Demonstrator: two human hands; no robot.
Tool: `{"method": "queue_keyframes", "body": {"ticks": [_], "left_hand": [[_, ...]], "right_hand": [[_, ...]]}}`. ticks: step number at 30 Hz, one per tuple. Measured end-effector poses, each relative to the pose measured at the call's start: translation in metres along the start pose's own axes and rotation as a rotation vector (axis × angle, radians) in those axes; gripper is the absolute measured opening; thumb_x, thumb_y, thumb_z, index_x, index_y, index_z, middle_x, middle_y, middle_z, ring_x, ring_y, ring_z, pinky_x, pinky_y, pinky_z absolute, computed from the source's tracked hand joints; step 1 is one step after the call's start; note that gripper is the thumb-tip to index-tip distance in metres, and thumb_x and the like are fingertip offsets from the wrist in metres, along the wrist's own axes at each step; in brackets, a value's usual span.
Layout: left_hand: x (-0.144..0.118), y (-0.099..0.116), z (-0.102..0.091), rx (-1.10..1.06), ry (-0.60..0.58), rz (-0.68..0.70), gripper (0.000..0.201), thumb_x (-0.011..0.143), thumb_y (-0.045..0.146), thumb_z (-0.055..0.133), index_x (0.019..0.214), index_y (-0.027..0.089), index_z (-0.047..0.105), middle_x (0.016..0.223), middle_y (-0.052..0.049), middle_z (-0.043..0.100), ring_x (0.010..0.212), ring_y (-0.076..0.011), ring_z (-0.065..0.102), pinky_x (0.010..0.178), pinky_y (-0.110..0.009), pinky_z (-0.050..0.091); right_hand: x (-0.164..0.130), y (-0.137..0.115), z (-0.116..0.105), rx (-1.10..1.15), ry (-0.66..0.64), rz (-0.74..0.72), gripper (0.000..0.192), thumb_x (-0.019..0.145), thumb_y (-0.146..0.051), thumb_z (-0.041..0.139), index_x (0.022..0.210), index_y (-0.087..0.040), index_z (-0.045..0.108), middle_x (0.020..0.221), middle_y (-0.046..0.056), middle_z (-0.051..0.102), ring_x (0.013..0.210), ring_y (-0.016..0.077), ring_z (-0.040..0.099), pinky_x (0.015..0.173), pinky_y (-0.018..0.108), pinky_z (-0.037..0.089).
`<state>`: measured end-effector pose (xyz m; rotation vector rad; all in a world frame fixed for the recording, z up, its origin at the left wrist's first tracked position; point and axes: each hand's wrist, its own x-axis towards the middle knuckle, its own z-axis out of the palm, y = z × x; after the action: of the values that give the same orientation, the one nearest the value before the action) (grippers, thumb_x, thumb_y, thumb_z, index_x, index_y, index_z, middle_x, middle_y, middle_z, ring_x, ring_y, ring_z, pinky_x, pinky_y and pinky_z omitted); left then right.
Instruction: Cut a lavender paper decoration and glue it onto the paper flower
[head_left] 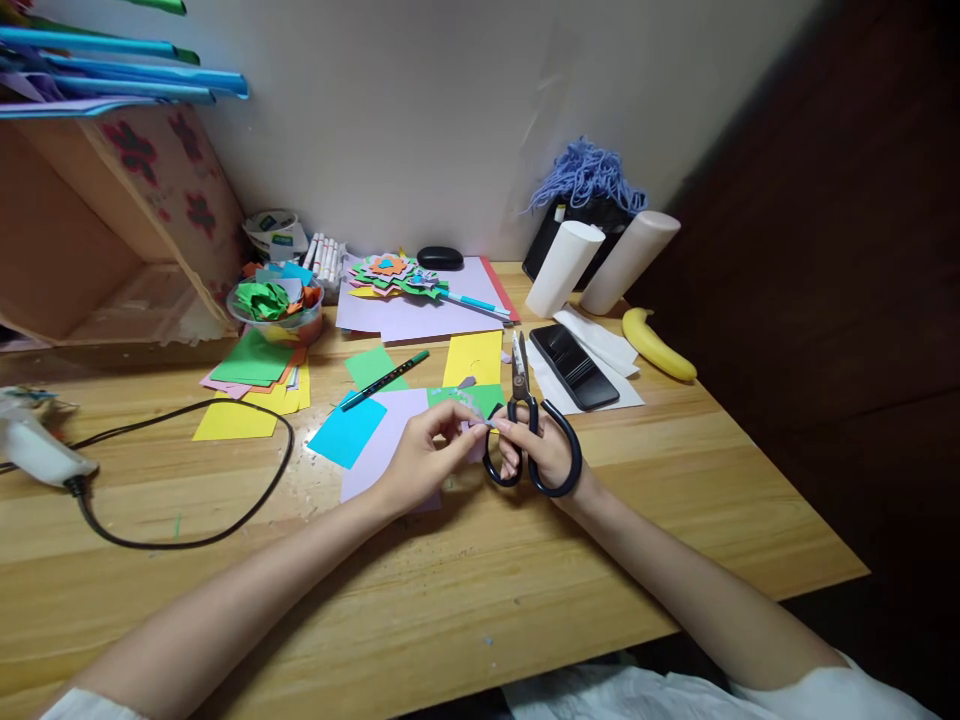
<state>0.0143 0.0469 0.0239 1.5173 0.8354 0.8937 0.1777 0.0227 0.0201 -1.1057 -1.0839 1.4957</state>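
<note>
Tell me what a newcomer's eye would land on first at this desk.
At mid-desk the left hand and right hand pinch a small paper scrap, with black-handled scissors hooked on the right hand's fingers. Bright coloured paper sheets fan out to the left beside a black cable. At the far right lie a yellow banana and a dark phone.

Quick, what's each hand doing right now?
Left hand: pinching a small paper piece.
Right hand: closed on the black scissors, fingers through the handles.
</note>
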Motion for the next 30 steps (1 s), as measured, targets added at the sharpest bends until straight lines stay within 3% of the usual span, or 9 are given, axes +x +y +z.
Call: {"method": "queue_keyframes", "body": {"ticks": [7,13,18,25,30], "left_hand": [[0.000,0.000,-0.001,0.139,-0.035,0.098,0.016,0.080,0.033,0.059,0.081,0.018,0.060,0.076,-0.003,0.058,0.067,-0.0131,0.049,0.059,-0.024,0.039],[0.002,0.001,-0.001,-0.024,-0.070,-0.066,0.027,0.083,0.041,0.053,0.078,0.015,0.057,0.069,-0.001,0.055,0.064,-0.0124,0.049,0.062,-0.026,0.039],[0.004,0.003,0.000,-0.129,-0.081,-0.167,0.026,0.078,0.039,0.060,0.073,0.014,0.055,0.064,-0.001,0.056,0.060,-0.0118,0.050,0.059,-0.025,0.038],[0.005,0.003,0.000,-0.196,-0.089,-0.162,0.023,0.075,0.035,0.063,0.070,0.014,0.054,0.062,0.001,0.054,0.058,-0.0104,0.048,0.057,-0.024,0.036],[0.009,-0.001,-0.005,-0.192,-0.028,-0.119,0.014,0.075,0.026,0.061,0.070,0.015,0.053,0.064,0.001,0.054,0.060,-0.0105,0.047,0.060,-0.025,0.035]], "right_hand": [[0.001,0.002,-0.003,-0.001,-0.017,-0.017,0.031,0.073,-0.043,0.065,0.076,-0.017,0.049,0.041,-0.009,0.047,0.034,0.0094,0.048,0.039,0.022,0.044],[-0.002,0.002,-0.007,-0.130,-0.044,-0.065,0.025,0.079,-0.040,0.062,0.077,-0.017,0.052,0.044,-0.008,0.048,0.037,0.0101,0.050,0.042,0.023,0.046],[-0.008,-0.004,-0.002,-0.244,-0.059,-0.052,0.026,0.078,-0.040,0.062,0.074,-0.017,0.052,0.045,-0.007,0.049,0.038,0.0105,0.049,0.042,0.023,0.044],[-0.009,-0.009,0.000,-0.283,-0.073,-0.017,0.024,0.076,-0.038,0.063,0.072,-0.017,0.052,0.045,-0.006,0.050,0.040,0.0105,0.050,0.043,0.022,0.043],[-0.009,-0.005,0.001,-0.261,-0.073,-0.024,0.024,0.079,-0.039,0.059,0.071,-0.018,0.050,0.044,-0.006,0.049,0.039,0.0107,0.050,0.042,0.023,0.043]]}}
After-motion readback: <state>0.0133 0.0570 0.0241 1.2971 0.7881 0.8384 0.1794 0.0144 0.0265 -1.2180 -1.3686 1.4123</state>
